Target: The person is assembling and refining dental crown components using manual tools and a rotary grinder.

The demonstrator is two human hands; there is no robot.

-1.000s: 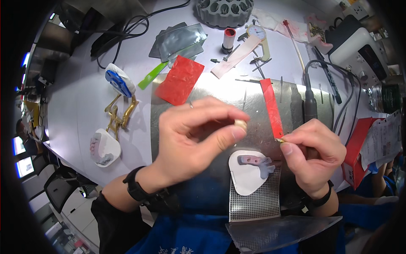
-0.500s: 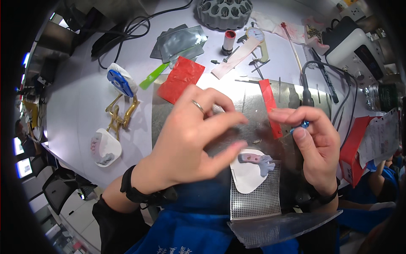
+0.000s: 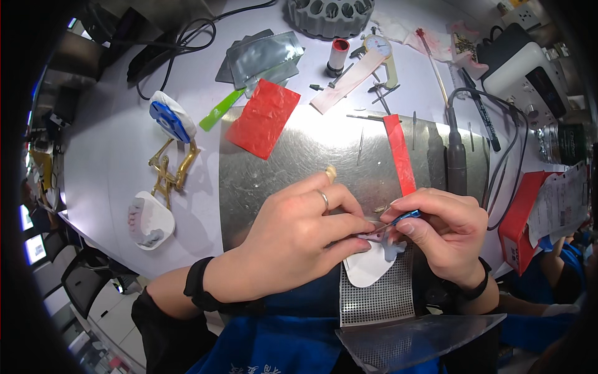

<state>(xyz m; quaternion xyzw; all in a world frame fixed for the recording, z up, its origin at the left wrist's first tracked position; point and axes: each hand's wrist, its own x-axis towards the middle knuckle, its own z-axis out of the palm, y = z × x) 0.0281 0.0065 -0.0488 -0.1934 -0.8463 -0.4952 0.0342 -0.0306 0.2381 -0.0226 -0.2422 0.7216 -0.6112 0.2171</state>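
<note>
A dental model [image 3: 364,269] with a white base and a pink and grey gum part lies on a perforated metal plate [image 3: 380,305] before me. My left hand [image 3: 293,230] is closed, its thumb and fingertips pinched together at the gum part; what they grip is hidden. My right hand [image 3: 448,230] pinches a small blue-handled screwdriver [image 3: 408,215], its thin shaft pointing left to the gum part. Just beyond my left knuckles shows a small cream-coloured piece [image 3: 331,172], partly covered.
A steel sheet [image 3: 299,143] bears red wax sheet [image 3: 265,118], a red strip [image 3: 400,153] and a dark handpiece [image 3: 456,156]. At left stand a brass articulator [image 3: 165,174] and another dental model [image 3: 159,218]. A dial caliper [image 3: 380,50] and grey bur holder [image 3: 330,19] lie farther back.
My left hand has come down and right onto the model, its fingers closing from apart. My right hand has moved down and left, bringing the screwdriver to the gum part.
</note>
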